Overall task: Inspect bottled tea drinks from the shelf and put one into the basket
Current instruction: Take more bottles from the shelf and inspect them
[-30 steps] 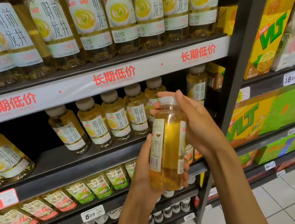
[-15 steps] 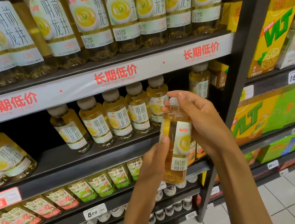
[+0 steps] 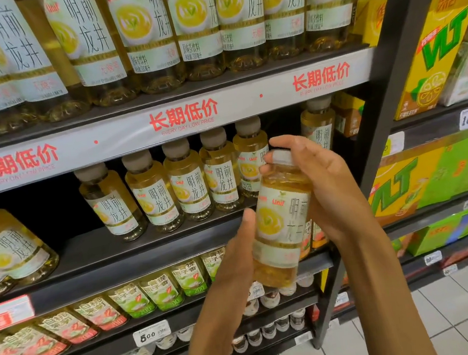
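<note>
Turned round now, that clear plastic bottle of pale yellow tea [image 3: 281,224]: a second ago its back panel of small print faced the shopper, and now the front label with the yellow cup picture does. Looks like inspection, each side read in turn.

Biggest thing here is the dark metal shelf unit [image 3: 134,248], its white price strip with red lettering [image 3: 182,118] running along the front edge of the upper shelf. Large bottles of the same tea [image 3: 140,34] crowd that upper shelf; a row of small matching bottles [image 3: 189,189] stands near the front edge of the middle shelf, with a gap toward its right end, likely where this one came from. Yellow and green lemon tea cartons [image 3: 431,50] fill the bay to the right.

Out in front of the middle shelf, the bottle hangs slightly tilted, off the shelf altogether. Right hand [image 3: 331,190] wraps its fingers round the neck and the white cap [image 3: 282,158], steadying the top. Left hand [image 3: 236,264] cups the lower body, thumb up along the label edge, so the print stays uncovered.

No basket in sight yet.
</note>
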